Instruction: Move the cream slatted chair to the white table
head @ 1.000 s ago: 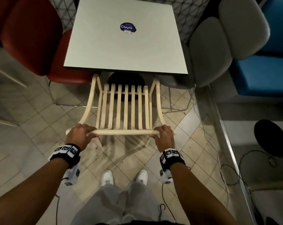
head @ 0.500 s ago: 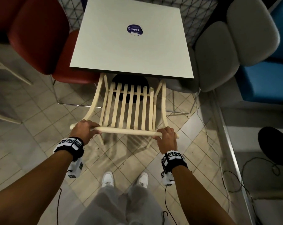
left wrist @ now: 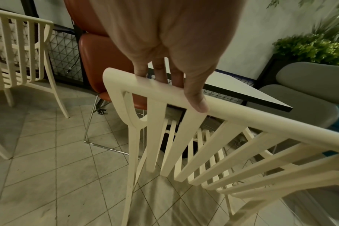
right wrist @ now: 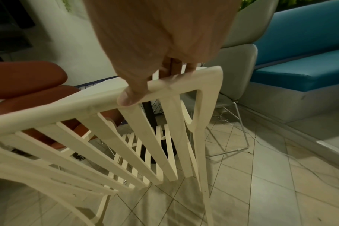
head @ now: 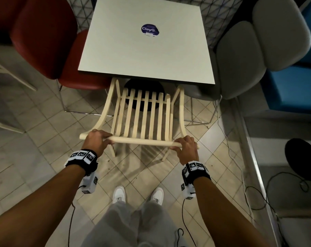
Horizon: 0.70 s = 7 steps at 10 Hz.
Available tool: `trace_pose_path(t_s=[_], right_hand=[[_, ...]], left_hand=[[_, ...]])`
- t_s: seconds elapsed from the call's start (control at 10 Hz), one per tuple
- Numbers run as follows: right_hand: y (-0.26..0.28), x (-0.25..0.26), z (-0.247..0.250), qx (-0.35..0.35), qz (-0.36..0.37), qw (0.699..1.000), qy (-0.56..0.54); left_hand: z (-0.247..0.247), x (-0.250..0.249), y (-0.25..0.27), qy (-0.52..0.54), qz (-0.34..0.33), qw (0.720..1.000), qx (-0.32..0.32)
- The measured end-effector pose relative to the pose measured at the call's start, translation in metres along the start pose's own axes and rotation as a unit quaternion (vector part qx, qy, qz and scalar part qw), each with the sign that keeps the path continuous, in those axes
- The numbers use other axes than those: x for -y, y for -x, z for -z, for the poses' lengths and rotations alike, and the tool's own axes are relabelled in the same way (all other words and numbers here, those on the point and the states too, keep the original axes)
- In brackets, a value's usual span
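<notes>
The cream slatted chair (head: 142, 118) stands at the near edge of the white table (head: 147, 50), its seat partly under the tabletop and its back towards me. My left hand (head: 97, 139) grips the left end of the chair's top rail, fingers curled over it and thumb on the near side, as the left wrist view shows at the left hand (left wrist: 170, 73) on the chair (left wrist: 203, 137). My right hand (head: 186, 146) grips the rail's right end the same way, seen as the right hand (right wrist: 155, 73) on the chair (right wrist: 145, 137). The chair's front legs are hidden under the table.
A red chair (head: 44, 41) stands at the table's left, a grey chair (head: 249, 56) at its right, with a blue bench (head: 293, 86) beyond. The table's black round base (head: 144, 90) shows through the slats. Cables (head: 258, 193) lie on the floor at right. Another cream chair (left wrist: 19, 53) stands far left.
The chair has slid forward, its seat going further under the table's near edge. Both hands kept their grip on the top rail and moved forward with it.
</notes>
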State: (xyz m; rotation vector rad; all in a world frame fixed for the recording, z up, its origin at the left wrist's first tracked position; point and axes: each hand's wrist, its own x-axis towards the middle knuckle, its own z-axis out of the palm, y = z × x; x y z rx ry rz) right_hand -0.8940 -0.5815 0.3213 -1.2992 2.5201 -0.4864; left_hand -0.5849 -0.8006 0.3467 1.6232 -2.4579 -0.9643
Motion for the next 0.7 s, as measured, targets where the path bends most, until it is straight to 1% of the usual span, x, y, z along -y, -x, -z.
trace_pose_path(t_s=[0.2,0.4,0.5,0.6,0.7], right_hand=[[0.007,0.002,0.001,-0.008,-0.024,0.999,-0.023],[0.015,0.008,-0.004,-0.017,-0.034,0.999,-0.037],[0.025,0.010,-0.004,-0.027,-0.029,0.998,-0.044],[0.039,0.021,0.005,-0.073,-0.026,0.997,-0.016],[0.087,0.014,0.006,-0.105,-0.011,0.994,0.000]], left_hand=[[0.001,-0.003,0.015,-0.010,-0.006,1.000,0.000],[0.006,-0.003,0.019,-0.011,-0.005,1.000,0.005],[0.005,-0.002,0.026,-0.009,-0.022,1.000,0.002],[0.010,0.002,0.037,-0.021,-0.041,0.998,-0.043],[-0.001,0.034,0.080,-0.014,-0.078,0.989,-0.124]])
